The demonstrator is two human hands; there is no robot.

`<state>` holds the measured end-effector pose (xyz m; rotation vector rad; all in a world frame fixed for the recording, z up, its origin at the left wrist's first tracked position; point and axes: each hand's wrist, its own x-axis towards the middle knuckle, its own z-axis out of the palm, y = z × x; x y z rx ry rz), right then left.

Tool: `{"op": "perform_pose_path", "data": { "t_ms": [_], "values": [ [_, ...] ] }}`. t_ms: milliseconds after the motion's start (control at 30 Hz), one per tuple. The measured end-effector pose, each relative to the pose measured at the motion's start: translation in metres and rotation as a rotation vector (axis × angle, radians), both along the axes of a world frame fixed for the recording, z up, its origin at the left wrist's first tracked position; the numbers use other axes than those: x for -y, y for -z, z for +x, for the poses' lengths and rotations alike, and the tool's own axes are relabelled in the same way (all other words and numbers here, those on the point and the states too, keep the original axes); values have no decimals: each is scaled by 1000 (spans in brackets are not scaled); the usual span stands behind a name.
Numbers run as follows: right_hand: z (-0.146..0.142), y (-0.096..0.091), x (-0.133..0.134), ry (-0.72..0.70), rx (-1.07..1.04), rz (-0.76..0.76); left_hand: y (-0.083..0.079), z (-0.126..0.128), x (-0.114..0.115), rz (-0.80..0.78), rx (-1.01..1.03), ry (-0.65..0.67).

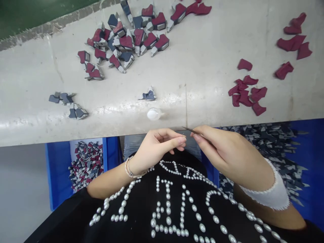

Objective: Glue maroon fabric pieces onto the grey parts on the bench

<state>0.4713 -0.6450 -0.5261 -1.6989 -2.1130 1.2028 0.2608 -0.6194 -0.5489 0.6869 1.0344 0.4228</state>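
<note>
Left hand (164, 143): thumb and index pinched together just off the bench's (207, 84) near edge; a tiny thin bit shows at the tips, too small to identify. Right hand (225, 153): gripping a dark thin tool (188, 129), held between thumb and fingers, its point toward the left, in line with the near edge. Hands close together, tips apart.

Nearest on the bench: white oval item (154, 114) near the middle of the near edge, lone grey part (148, 95) just beyond it. Small grey cluster (66, 98) toward the left end. Big pile of maroon-and-grey parts (126, 42) toward the far edge, left of centre. Loose maroon pieces (244, 98) right of centre, more maroon pieces (291, 44) toward the far right corner.

Below the near edge: left blue bin (57, 175) with maroon and grey parts, right blue bin (312, 162) with dark and grey ones.
</note>
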Motion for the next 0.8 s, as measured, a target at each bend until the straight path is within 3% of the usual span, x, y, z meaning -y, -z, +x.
{"op": "perform_pose_path", "data": {
  "t_ms": [100,233,467,600,800],
  "values": [
    [1,3,3,-28,3,-29,2,0,0,7,-37,11],
    [5,13,-2,48,90,21,3,-2,-1,-27,-26,-16],
    [3,43,-42,100,122,254,1,-4,-4,-211,139,-83],
    [0,28,-44,123,123,348,-4,-7,-5,-336,214,-123],
    [-12,-11,-29,-33,-294,85,-8,-14,-4,-360,428,-69]
  ]
}}
